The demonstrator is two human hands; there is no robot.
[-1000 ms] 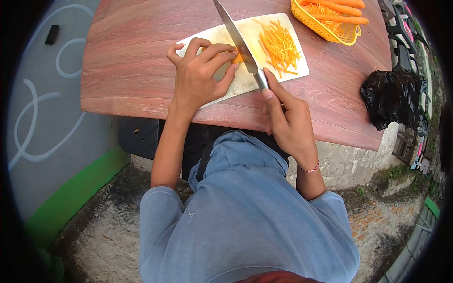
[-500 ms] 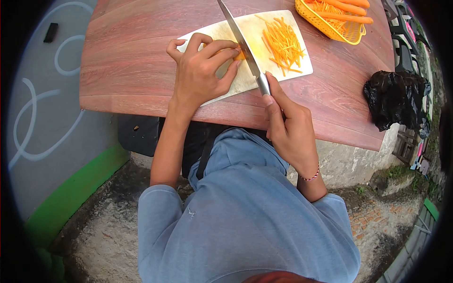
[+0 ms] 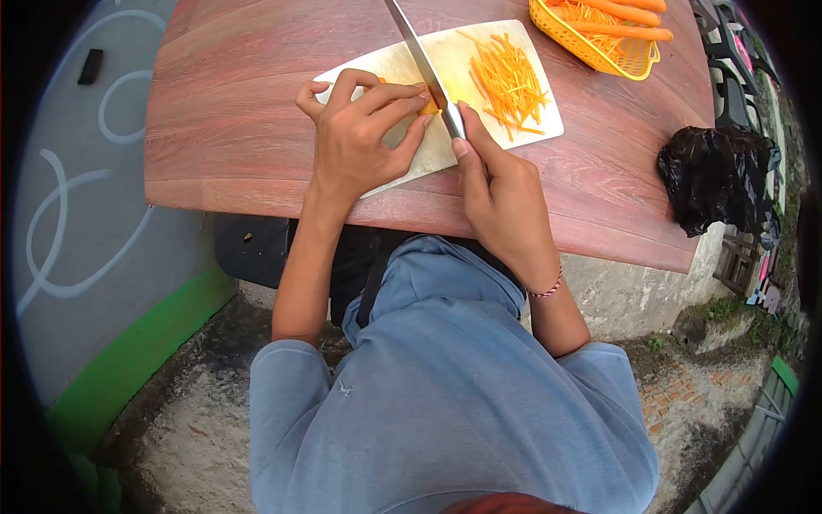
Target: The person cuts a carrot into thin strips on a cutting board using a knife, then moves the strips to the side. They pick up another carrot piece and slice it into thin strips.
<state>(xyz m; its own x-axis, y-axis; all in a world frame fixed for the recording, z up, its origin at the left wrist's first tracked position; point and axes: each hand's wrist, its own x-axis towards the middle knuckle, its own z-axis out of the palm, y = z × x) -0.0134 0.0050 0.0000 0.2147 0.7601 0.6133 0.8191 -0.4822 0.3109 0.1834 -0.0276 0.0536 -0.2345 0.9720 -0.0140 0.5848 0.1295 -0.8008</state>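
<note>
A white cutting board point(image 3: 445, 154) lies tilted near the table's front edge. On its left part my left hand point(image 3: 355, 124) presses an orange carrot piece point(image 3: 430, 106) with its fingertips, the hand covering most of the piece. My right hand point(image 3: 507, 188) grips the handle of a long knife point(image 3: 419, 53), whose blade points away from me and stands close beside my left fingertips, at the carrot piece. Thin carrot strips point(image 3: 511, 84) lie in a loose pile on the right part of the board.
A yellow basket point(image 3: 591, 56) with whole carrots point(image 3: 623, 32) and more strips stands at the back right of the wooden table point(image 3: 231, 111). A black plastic bag point(image 3: 717, 178) hangs at the right edge. A grey wall point(image 3: 77, 231) is at the left.
My right hand and the knife have shifted left, with the handle nearer to my left fingertips. My left hand has hardly moved and stays on the carrot piece.
</note>
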